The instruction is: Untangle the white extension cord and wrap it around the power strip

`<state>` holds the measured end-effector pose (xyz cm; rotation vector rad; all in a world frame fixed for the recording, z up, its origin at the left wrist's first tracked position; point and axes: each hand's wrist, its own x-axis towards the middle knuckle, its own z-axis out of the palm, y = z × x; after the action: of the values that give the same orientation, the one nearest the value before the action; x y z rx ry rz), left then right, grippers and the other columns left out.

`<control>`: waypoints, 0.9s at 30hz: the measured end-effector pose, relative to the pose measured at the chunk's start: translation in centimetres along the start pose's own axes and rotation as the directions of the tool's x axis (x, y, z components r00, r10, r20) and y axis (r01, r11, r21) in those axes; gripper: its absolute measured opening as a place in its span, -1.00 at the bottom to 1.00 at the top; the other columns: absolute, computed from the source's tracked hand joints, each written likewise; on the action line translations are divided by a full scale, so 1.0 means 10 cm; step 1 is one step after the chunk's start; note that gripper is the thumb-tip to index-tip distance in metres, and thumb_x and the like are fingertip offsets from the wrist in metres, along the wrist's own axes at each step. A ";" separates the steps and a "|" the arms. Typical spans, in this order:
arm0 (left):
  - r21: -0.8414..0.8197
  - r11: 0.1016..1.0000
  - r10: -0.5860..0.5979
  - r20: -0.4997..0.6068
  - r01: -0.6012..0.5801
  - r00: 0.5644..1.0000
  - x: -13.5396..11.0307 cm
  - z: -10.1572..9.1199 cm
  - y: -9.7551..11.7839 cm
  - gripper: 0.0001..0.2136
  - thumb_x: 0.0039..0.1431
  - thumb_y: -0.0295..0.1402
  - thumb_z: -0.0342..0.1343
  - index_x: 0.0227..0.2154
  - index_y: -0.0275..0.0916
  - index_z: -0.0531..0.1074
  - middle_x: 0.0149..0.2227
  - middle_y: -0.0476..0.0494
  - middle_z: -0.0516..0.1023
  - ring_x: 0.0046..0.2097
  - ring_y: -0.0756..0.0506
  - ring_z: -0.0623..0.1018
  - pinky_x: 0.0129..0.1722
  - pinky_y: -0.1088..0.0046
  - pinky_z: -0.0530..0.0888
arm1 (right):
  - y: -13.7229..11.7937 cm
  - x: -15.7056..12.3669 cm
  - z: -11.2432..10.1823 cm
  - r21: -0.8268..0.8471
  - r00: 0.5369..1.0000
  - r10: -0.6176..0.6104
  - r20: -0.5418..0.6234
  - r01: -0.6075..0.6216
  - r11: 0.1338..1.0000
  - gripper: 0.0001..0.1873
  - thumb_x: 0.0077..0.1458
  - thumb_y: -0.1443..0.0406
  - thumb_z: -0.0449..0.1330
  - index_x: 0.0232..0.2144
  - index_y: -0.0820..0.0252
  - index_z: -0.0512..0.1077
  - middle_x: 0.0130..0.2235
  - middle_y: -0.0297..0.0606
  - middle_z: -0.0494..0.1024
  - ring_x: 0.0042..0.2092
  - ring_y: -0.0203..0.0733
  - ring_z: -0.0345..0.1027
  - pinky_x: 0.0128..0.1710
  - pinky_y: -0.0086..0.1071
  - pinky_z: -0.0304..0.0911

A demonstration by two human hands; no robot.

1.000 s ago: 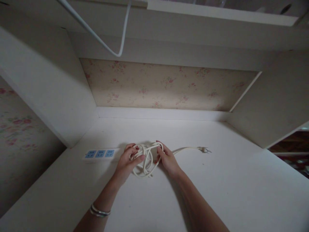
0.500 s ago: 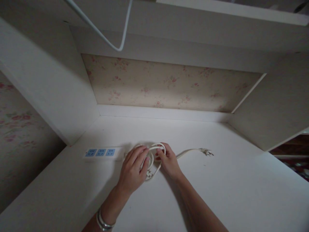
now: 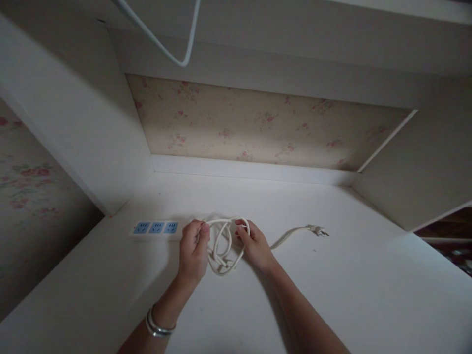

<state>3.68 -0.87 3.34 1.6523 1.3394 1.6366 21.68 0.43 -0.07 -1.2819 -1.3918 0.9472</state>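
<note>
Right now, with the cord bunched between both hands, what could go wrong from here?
The loops of the cord cross one another between the left hand and the right hand, so pulling could tighten them into a knot. The plug lies loose on the tabletop, so a tug might drag its prongs across the surface. The power strip sits close beside the left hand and could get bumped.

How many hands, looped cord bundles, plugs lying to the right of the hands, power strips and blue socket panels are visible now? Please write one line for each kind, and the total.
Left hand and right hand: 2
Looped cord bundle: 1
Plug lying to the right: 1
Power strip: 1
Blue socket panels: 3
Total: 8
</note>
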 end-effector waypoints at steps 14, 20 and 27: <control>-0.553 0.822 -0.242 -0.119 0.138 0.963 0.21 -0.11 -0.04 -0.79 0.07 -0.27 0.14 -0.24 -0.21 0.45 -0.55 0.10 0.31 -0.59 0.10 0.23 -0.58 0.56 0.20 | -0.03 0.01 -0.25 -0.432 0.977 0.032 -0.212 -0.123 0.893 -0.61 0.21 0.00 -0.04 -0.35 0.06 0.45 -0.61 -0.32 0.44 -0.53 -0.20 0.29 -0.47 -0.38 0.04; -0.343 0.901 -0.256 0.071 0.265 0.964 0.18 -0.15 -0.04 -0.74 0.15 -0.16 0.08 -0.39 -0.25 0.52 -0.65 0.13 0.14 -0.64 0.11 0.16 -0.64 0.57 0.12 | 0.00 0.06 -0.38 -0.549 0.919 -0.058 -0.389 -0.181 0.816 -0.55 0.25 0.04 -0.13 -0.16 0.11 0.45 -0.54 -0.26 0.47 -0.51 -0.16 0.30 -0.47 -0.37 0.00; 0.212 0.967 0.119 0.121 -0.142 0.986 0.20 -0.17 -0.10 -0.77 0.26 -0.36 -0.04 -0.21 -0.19 0.53 -0.36 -0.07 0.53 -0.26 -0.06 0.52 -0.20 0.43 0.44 | -0.09 0.07 -0.40 -0.369 0.883 -0.048 -0.467 -0.145 0.918 -0.54 0.16 -0.02 -0.01 -0.16 0.16 0.44 -0.38 -0.25 0.52 -0.47 -0.22 0.31 -0.42 -0.38 0.14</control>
<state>1.39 0.74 3.83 1.9665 1.4267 1.4898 25.37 0.71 1.71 -1.7218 -1.1937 0.3421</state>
